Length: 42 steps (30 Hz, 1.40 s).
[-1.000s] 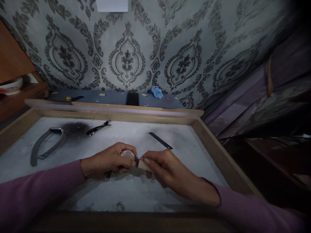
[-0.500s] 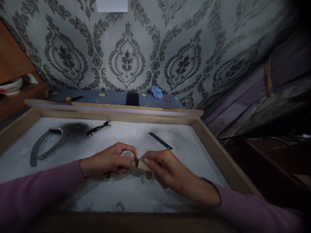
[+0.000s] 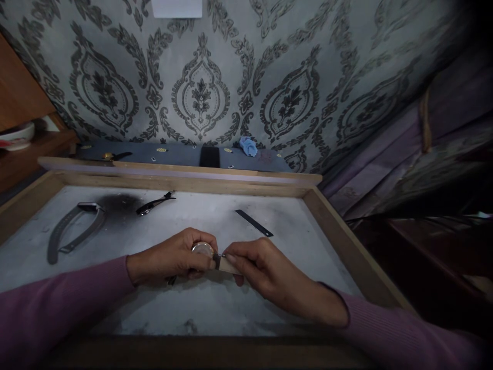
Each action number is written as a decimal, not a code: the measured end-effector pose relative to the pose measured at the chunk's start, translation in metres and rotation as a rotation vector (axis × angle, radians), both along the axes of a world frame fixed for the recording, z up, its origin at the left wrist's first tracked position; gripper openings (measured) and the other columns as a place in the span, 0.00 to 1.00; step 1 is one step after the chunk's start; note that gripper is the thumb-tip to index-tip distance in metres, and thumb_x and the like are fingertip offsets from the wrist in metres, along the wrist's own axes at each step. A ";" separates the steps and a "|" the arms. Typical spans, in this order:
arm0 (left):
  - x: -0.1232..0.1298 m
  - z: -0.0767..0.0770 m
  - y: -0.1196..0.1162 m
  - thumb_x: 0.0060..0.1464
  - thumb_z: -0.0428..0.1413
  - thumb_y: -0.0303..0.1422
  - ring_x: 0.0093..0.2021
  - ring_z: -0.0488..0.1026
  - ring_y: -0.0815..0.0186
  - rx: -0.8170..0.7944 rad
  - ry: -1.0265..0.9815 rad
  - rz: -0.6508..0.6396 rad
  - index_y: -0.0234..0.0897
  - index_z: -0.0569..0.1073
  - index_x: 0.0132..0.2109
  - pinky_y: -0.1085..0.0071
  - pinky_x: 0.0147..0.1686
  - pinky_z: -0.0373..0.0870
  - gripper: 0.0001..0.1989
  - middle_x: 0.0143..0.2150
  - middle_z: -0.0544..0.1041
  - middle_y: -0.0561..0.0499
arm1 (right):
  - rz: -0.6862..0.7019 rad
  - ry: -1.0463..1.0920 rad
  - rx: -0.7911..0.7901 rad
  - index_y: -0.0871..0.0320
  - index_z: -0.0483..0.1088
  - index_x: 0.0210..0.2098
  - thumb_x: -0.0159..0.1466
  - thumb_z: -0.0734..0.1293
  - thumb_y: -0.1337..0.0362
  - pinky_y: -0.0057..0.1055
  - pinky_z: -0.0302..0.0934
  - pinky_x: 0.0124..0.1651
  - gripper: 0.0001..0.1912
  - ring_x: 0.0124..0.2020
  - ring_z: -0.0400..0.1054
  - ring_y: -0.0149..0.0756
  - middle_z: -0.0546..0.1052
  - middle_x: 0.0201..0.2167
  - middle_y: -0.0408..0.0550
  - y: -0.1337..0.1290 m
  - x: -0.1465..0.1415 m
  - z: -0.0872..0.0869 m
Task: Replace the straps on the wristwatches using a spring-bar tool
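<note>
A round watch (image 3: 202,250) with a shiny rim is gripped in my left hand (image 3: 175,257), thumb and fingers pressed around its case. A watch strap (image 3: 228,265), dark near the case and pale beyond, runs rightward from it into my right hand (image 3: 269,270). My right thumb and forefinger pinch at a tiny metallic bit by the strap's end, too small to make out. Below my left hand a short dark strap end (image 3: 171,280) pokes out. Both hands are close together over the white surface (image 3: 200,308).
A grey-strapped smartwatch (image 3: 77,231) lies at the left, near black-handled pliers (image 3: 154,204). Right of centre is a dark flat blade-like strip (image 3: 254,223). Raised wooden edges (image 3: 339,246) frame the surface. On the ledge behind sit a crumpled blue cloth (image 3: 248,146) and a black object (image 3: 210,156).
Both hands hold nearly the same place. The watch case has tilted and shifted very slightly, and the fingers around the strap have moved a little.
</note>
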<state>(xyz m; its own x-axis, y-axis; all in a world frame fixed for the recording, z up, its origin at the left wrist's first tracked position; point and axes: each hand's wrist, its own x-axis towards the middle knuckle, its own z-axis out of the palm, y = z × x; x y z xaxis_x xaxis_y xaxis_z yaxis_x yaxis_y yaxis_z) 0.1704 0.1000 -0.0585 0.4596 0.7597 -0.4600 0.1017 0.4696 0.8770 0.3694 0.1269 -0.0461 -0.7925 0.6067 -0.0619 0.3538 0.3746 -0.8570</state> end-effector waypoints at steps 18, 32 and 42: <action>0.003 -0.006 -0.005 0.45 0.57 0.33 0.16 0.53 0.76 0.070 -0.019 0.050 0.37 0.66 0.29 0.77 0.17 0.47 0.07 0.15 0.62 0.62 | 0.029 -0.016 -0.048 0.60 0.60 0.21 0.66 0.56 0.69 0.24 0.49 0.24 0.16 0.20 0.54 0.24 0.62 0.18 0.39 0.005 0.001 -0.001; 0.003 -0.007 -0.004 0.48 0.58 0.33 0.16 0.52 0.77 0.056 -0.079 0.076 0.36 0.67 0.30 0.78 0.16 0.46 0.07 0.14 0.61 0.63 | -0.018 0.011 -0.005 0.60 0.62 0.22 0.67 0.57 0.66 0.23 0.49 0.22 0.17 0.18 0.54 0.24 0.62 0.17 0.39 0.003 0.001 0.001; 0.003 -0.003 -0.002 0.45 0.58 0.32 0.15 0.51 0.77 0.027 -0.064 0.078 0.37 0.66 0.29 0.78 0.16 0.45 0.07 0.14 0.61 0.63 | -0.059 0.007 -0.213 0.61 0.66 0.26 0.68 0.56 0.62 0.18 0.49 0.15 0.17 0.12 0.55 0.20 0.67 0.18 0.40 0.002 0.002 -0.002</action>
<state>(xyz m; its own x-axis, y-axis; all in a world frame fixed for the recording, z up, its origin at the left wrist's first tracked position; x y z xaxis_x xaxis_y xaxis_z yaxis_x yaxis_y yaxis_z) 0.1738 0.0983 -0.0612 0.4266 0.8056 -0.4110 0.0096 0.4504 0.8928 0.3713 0.1285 -0.0485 -0.7568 0.6258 -0.1887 0.3637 0.1632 -0.9171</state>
